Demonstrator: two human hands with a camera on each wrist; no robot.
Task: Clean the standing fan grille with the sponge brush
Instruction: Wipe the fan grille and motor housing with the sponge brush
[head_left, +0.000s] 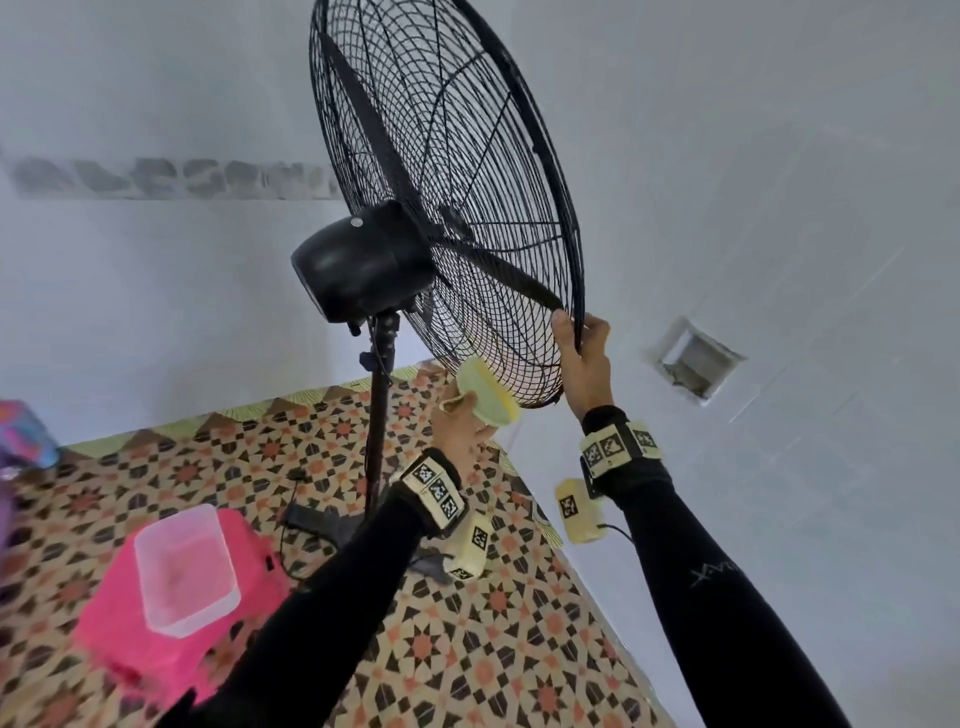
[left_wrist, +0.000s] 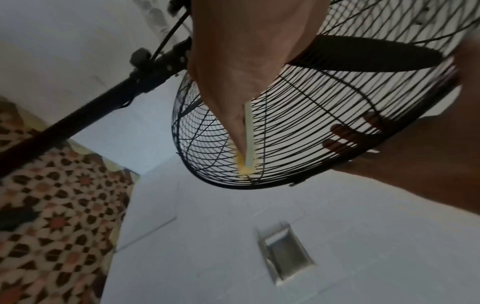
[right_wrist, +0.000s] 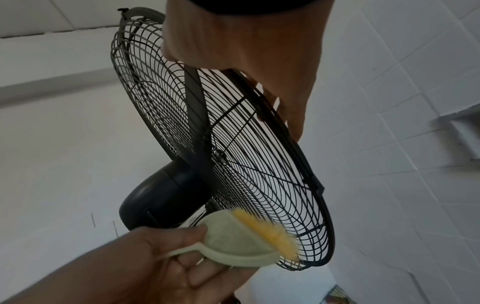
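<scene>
The black standing fan's wire grille (head_left: 457, 156) is tilted, its lower rim toward me. My right hand (head_left: 582, 345) grips that lower rim, thumb on one side and fingers on the other; its fingers (left_wrist: 348, 131) show through the wires. My left hand (head_left: 462, 423) holds a pale green sponge brush (head_left: 485, 397) by its handle, with the yellow sponge edge (right_wrist: 265, 232) pressed against the bottom of the grille (right_wrist: 246, 164). The left wrist view shows the brush (left_wrist: 249, 131) edge-on against the wires. A dark blade sits inside the cage.
The motor housing (head_left: 358, 265) and pole (head_left: 379, 415) stand left of my hands. A clear plastic tub (head_left: 184, 569) sits on a pink stool (head_left: 228, 582) at lower left. The floor is patterned tile (head_left: 467, 623). A white tiled wall with a recess (head_left: 693, 361) is at right.
</scene>
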